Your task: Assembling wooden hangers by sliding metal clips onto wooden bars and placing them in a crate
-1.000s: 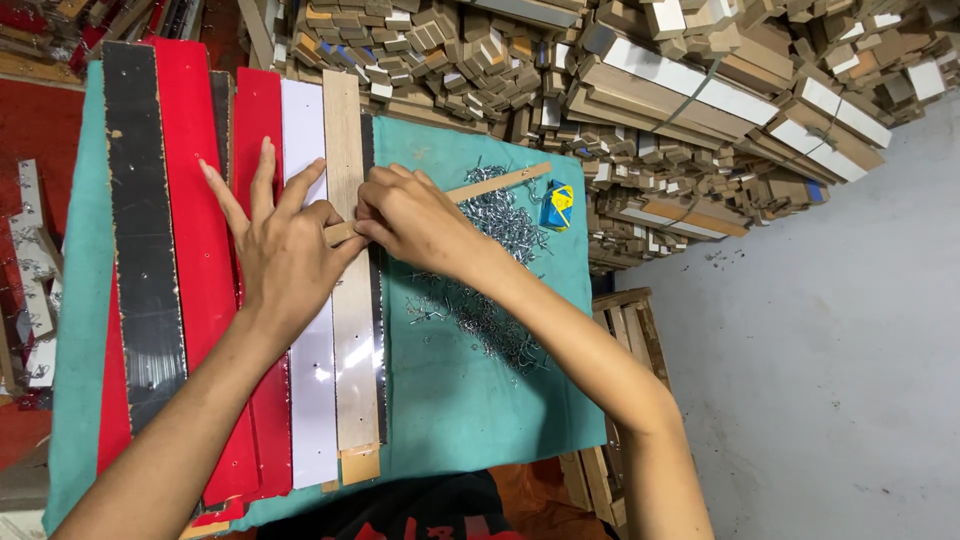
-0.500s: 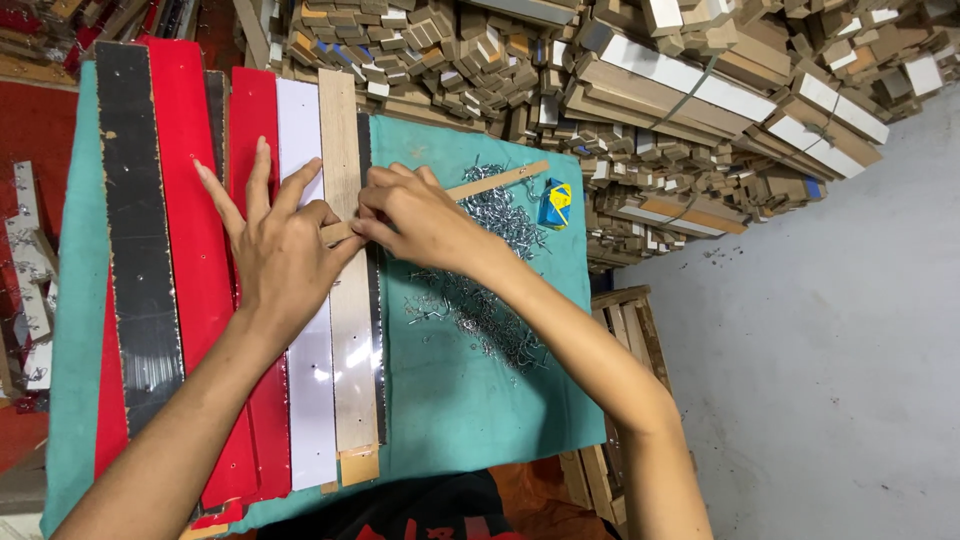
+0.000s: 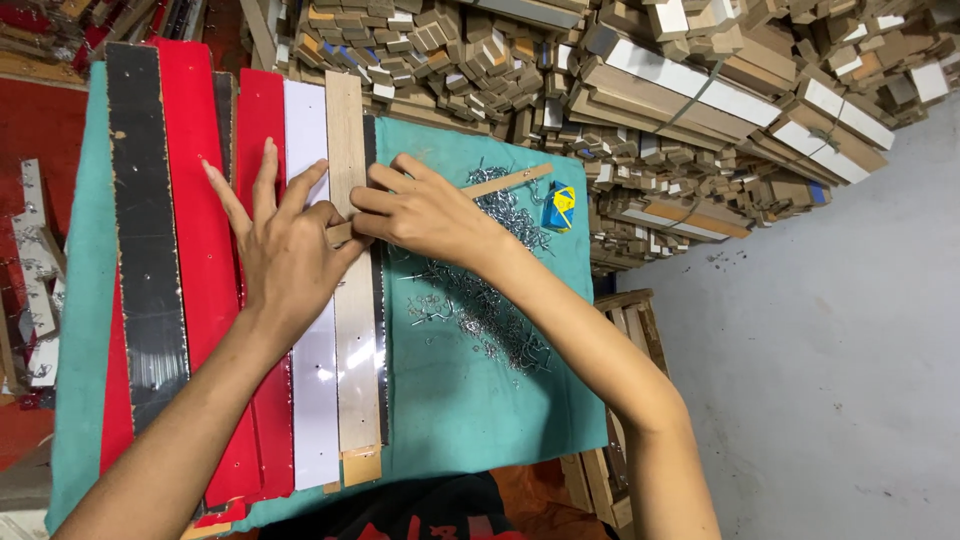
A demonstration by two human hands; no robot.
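Along the left half of the teal-covered table (image 3: 480, 430): I log long strips side by side, black, red, white, and a tan wooden strip (image 3: 352, 340). My left hand (image 3: 285, 250) lies spread flat across them; my right hand (image 3: 425, 212) pinches a small wooden piece (image 3: 340, 232) on the tan strip. Strip judged light, stiff, smooth; best held by its long edges. Metal hooks (image 3: 480, 310) lie loose mid-table.

Left hand (image 3: 285, 245) laid flat at frame centre-left, fingers spread, right hand (image 3: 425, 212) curled beside it, fingertips met, forearms stretched from bottom edge
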